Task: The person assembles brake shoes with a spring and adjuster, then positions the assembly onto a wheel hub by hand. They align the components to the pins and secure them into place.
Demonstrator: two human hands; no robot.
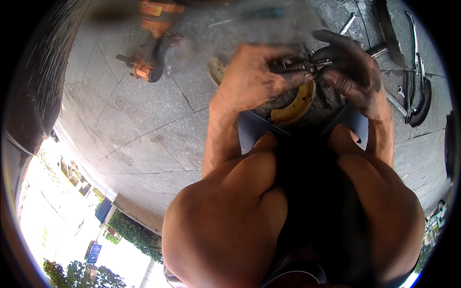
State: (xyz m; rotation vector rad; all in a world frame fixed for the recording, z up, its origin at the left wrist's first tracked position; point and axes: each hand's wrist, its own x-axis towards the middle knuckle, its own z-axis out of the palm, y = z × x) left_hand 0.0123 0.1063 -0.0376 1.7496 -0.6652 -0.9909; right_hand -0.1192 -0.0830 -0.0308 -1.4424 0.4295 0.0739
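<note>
Squatting over the pavement, I have both hands raised in front of my knees. My left hand [259, 77] is closed on a dark metal part with a coil spring [292, 62], its thumb lying along the near side. My right hand [357, 72], blackened with grease, has its fingers curled at the right end of that part, where a thin shiny rod shows; the exact contact is partly hidden. Below my hands lies a yellowish-brown curved brake shoe [300, 106] with holes along it. Another curved brake shoe [216, 70] shows partly behind my left wrist.
At the upper left lies an orange cordless impact wrench [146, 68] beside a crumpled clear plastic bag [176, 55]. A spanner [348, 23], a small spanner [401, 91], and a black curved part [422, 105] are at the right. A dark large object [43, 72] borders the left edge.
</note>
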